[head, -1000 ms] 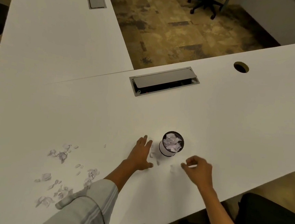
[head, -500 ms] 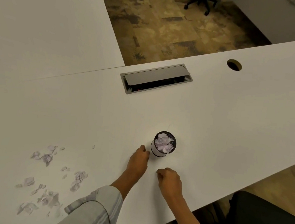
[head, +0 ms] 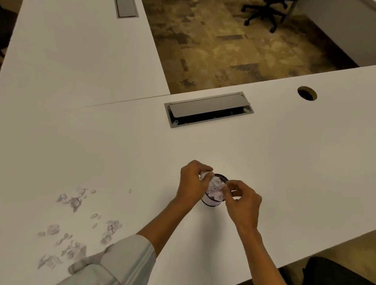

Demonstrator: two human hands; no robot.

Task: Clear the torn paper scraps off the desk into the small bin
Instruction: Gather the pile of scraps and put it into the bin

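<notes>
Two hands meet over the small bin [head: 211,203], a little round cup-like container with a dark rim that stands upright on the white desk [head: 294,163], near the person's edge of it. The left hand [head: 192,183] is curled at the bin's left rim, its fingertips pinched around a white paper scrap [head: 203,175] held just above the opening. The right hand [head: 242,200] comes in from the right side with thumb and fingers drawn together over the bin's mouth; they seem to nip a small white bit, though it is too small to tell for sure. Inside the bin lies a heap of pale, crumpled paper pieces [head: 215,191] that reaches close to the rim. Well apart from the bin, to the left on the desk, a loose scatter of torn paper scraps [head: 74,221] remains, some with faint dark markings, spread from the middle left down toward the light grey sleeve [head: 124,264] of the left arm. One tiny scrap [head: 130,190] lies alone between that scatter and the bin. Farther back on the desk a grey cable tray [head: 208,110] sits with its flap partly raised, and a round cable hole [head: 306,93] shows to the right. A black office chair [head: 266,8] stands on the mottled brown floor beyond.
</notes>
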